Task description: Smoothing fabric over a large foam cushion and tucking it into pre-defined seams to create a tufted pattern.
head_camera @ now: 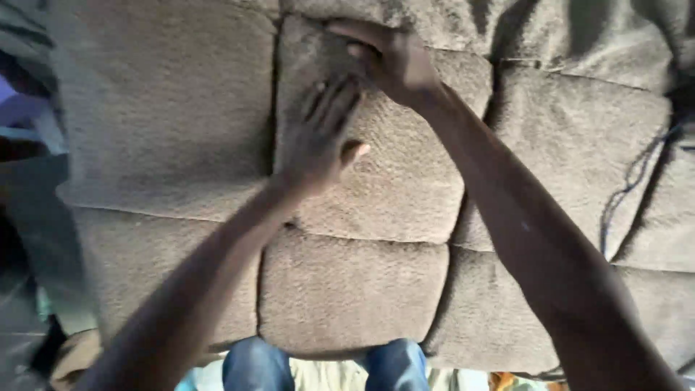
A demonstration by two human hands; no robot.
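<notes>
**Kid:** Blue jeans (394,366) peek out at the very bottom of the frame, in the middle. Are those the person's knees?

**Friend:** Yes, two knees in blue cloth, one beside the other. Right above them is a big sofa (166,123) that fills almost the whole frame.

**Kid:** What does the sofa look like?

**Friend:** It is grey-brown and fuzzy, like a soft towel. Deep seams cut it into puffy squares. The middle cushion (405,181) sits in the upper middle of the frame, and both hands are on it.

**Kid:** What is the left hand (318,137) doing?

**Friend:** It lies flat on the cushion, fingers stretched out and close together, pointing to the top of the frame. The thumb sticks out to the right. It holds nothing.

**Kid:** And the right hand (394,58)?

**Friend:** It is at the top edge of the same cushion, just above the left hand. Its fingers curl down into the fuzzy cloth by the seam. I cannot tell if it is pinching the cloth or only pressing on it.

**Kid:** Anything else?

**Friend:** A thin blue string (637,177) hangs down the sofa on the right side of the frame. On the left edge something pale and blurry shows, and I cannot tell what it is.
</notes>
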